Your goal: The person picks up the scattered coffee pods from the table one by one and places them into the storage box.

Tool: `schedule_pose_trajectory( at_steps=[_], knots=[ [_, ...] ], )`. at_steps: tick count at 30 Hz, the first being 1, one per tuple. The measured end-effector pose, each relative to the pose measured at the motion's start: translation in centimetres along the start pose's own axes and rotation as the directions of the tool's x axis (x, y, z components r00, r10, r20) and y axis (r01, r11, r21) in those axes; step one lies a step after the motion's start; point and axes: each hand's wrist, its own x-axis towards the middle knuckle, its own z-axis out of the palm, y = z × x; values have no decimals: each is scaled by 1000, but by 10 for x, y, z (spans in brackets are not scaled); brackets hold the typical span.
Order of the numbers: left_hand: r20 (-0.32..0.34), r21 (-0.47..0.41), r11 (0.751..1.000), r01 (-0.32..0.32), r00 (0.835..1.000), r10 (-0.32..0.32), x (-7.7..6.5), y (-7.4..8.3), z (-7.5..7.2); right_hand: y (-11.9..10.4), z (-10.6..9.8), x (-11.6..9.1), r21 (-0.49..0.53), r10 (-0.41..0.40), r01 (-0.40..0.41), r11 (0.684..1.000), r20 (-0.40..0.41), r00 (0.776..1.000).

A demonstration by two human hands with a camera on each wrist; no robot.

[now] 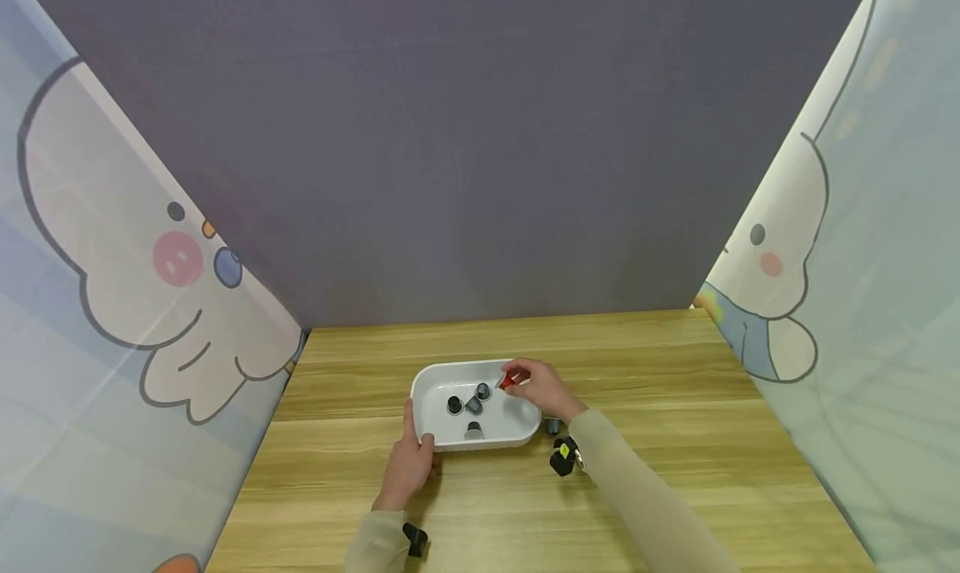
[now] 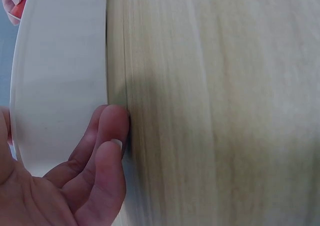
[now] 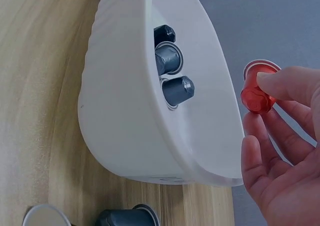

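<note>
A white plastic tray (image 1: pixel 480 446) sits on the wooden table. Inside lie several dark coffee capsules (image 1: pixel 454 404), some bunched near the middle and one by the front wall. My right hand (image 1: pixel 542 388) pinches a red coffee capsule (image 3: pixel 257 90) between thumb and fingers, above the tray's right end. Its silvery rim faces up and away in the right wrist view. My left hand (image 1: pixel 408 466) grips the tray's front left corner, index finger along the left side and thumb at the rim. In the left wrist view, the other fingers (image 2: pixel 112 126) curl against the outer wall.
Beside the tray's right end, a dark capsule (image 3: pixel 127 217) lies on the table (image 1: pixel 675 439), with a pale-lidded capsule (image 3: pixel 47 217) near it. A dark grey panel (image 1: pixel 480 156) rises behind the table. Printed cartoon panels (image 1: pixel 112 306) stand at both sides.
</note>
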Motion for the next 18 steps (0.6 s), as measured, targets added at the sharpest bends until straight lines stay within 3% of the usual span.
schedule_pose_trajectory(
  at_steps=[18],
  knots=[
    [4,-3,1000,8,1000,-8,0,1,0,-1,-5,-6,50,16,-16,999,-17,1000]
  ],
)
